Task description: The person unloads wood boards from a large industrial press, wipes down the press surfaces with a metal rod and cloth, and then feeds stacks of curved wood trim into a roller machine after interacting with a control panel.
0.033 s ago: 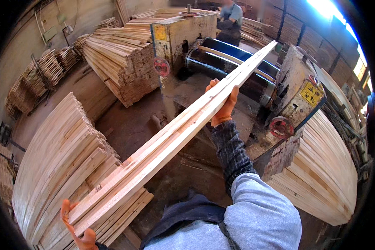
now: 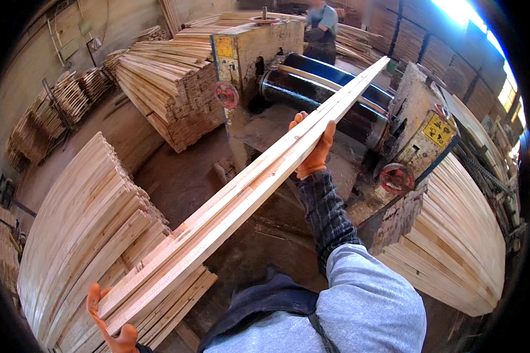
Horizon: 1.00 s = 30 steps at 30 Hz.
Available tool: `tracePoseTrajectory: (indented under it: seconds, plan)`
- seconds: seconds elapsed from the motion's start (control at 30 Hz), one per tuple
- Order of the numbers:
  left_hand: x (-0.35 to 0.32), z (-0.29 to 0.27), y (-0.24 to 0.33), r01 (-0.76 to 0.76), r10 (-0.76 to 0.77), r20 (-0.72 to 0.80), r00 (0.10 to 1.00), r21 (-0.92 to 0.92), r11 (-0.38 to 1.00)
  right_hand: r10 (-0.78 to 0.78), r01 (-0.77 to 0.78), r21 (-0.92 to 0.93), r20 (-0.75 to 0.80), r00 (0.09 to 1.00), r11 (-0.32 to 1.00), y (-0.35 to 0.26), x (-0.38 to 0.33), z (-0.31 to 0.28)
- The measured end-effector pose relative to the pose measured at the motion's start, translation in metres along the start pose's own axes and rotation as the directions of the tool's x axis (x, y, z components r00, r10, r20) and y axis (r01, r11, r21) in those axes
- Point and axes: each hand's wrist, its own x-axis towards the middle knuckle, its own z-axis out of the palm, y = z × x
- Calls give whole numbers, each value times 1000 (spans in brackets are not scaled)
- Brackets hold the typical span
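I hold a bundle of long pale wooden slats that runs diagonally from the lower left to the upper right. My right hand, in an orange glove, grips the bundle near its middle from the right side. My left hand, also gloved in orange, clasps the near end at the lower left. The far end of the slats reaches over the black rollers of a woodworking machine. The near end hangs just above a big stack of slats on my left.
Another slat stack lies to the right of the machine, and a tall one stands at the back left. Red handwheels stick out of the machine's side. A person stands behind the machine. Dirt floor lies between the stacks.
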Motion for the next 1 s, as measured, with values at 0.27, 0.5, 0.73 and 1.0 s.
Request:
tracePoseTrajectory:
  seconds: [0.27, 0.5, 0.73, 1.0]
  plan:
    - [3, -6, 9, 16, -16, -10, 1000, -1, 1000, 23, -23, 13, 68, 997, 1000, 2, -7, 1]
    - [5, -2, 14, -76, 78, -88, 993, 22, 997, 52, -55, 53, 47, 998, 997, 7, -11, 4]
    - [-1, -3, 2, -128, 117, -160, 980, -57, 990, 64, -70, 145, 41, 997, 987, 12, -16, 8]
    - [1, -28, -24, -229, 257, -114, 960, 214, 950, 89, -97, 157, 56, 994, 983, 12, -19, 16]
